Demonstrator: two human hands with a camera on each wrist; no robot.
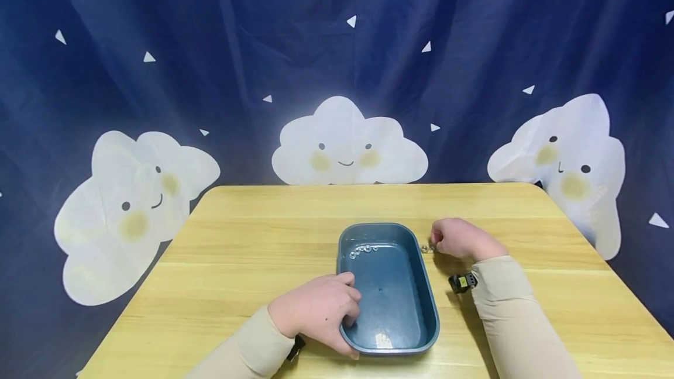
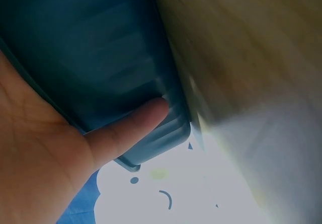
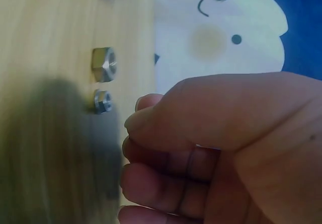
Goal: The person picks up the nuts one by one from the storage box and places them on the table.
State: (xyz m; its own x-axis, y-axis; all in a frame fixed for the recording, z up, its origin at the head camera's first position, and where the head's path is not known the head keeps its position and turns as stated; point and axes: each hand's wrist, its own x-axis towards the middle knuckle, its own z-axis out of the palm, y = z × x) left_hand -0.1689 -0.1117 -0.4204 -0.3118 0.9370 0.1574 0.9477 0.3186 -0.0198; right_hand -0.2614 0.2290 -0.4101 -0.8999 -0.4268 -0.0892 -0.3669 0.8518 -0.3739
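Observation:
A dark blue plastic tray (image 1: 380, 309) stands on the table, with several small metal nuts (image 1: 367, 249) inside near its far left corner. My left hand (image 1: 318, 312) holds the tray's near left side, fingers curled over the rim. Along the outer wall lies the thumb (image 2: 136, 126) in the left wrist view. Right of the tray, my right hand (image 1: 463, 240) is just above the table, fingers curled and thumb against them; nothing shows between the tips. Beside those tips are a larger hex nut (image 3: 104, 64) and a smaller nut (image 3: 102, 101), both on the wood.
The light wooden table (image 1: 253, 250) has rounded far corners. Behind it hangs a dark blue curtain (image 1: 295, 28) printed with white clouds and triangles. A small black device (image 1: 463, 283) is at the right wrist.

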